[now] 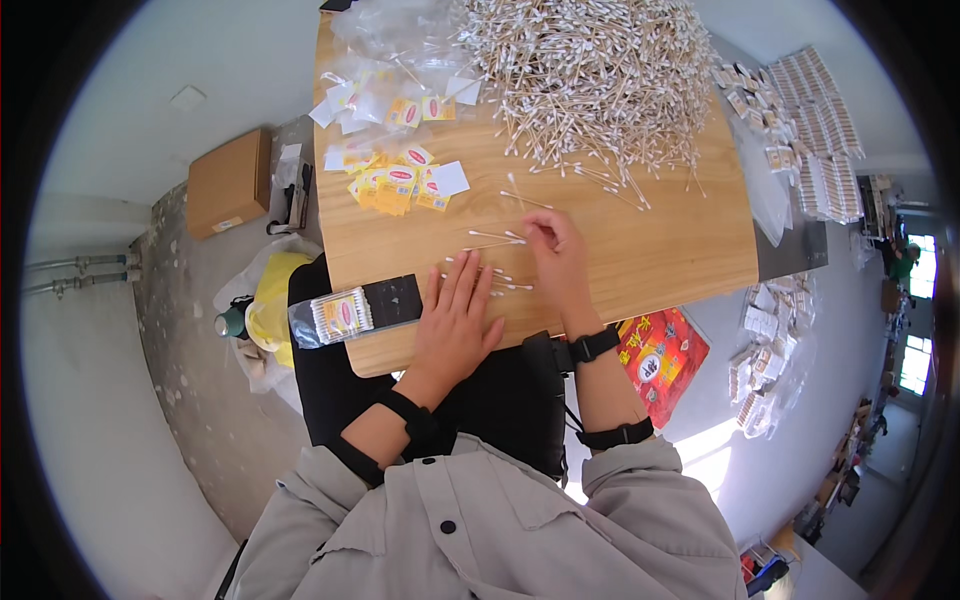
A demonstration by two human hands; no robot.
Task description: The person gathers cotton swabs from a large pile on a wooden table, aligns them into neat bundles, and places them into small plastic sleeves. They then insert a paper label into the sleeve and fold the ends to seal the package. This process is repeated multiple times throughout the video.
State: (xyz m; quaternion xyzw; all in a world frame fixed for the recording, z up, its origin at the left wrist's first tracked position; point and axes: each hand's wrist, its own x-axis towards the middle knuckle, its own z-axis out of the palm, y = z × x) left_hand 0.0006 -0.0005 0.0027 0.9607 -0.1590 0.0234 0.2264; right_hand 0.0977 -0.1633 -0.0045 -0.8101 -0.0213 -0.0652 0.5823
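Observation:
My left hand (458, 318) lies flat on the wooden table, fingers stretched out, over and beside several loose cotton swabs (512, 287). To its right, my right hand (558, 262) is closed in a pinch at the ends of wooden-stemmed cotton swabs (490, 240); its fingertips partly hide what they grip. Just beyond it, a few more swabs (527, 200) lie apart from the heap. Left of my left hand, a clear bag packed with swabs and a yellow label card (343, 315) rests partly on a black flat strip (395, 300) at the table edge.
A big heap of cotton swabs (600, 80) covers the table's far right. Yellow and white label cards (395, 185) and clear plastic bags (390, 40) lie far left. Packed swab bundles (815, 130) stand off to the right. A cardboard box (228, 185) sits on the left floor.

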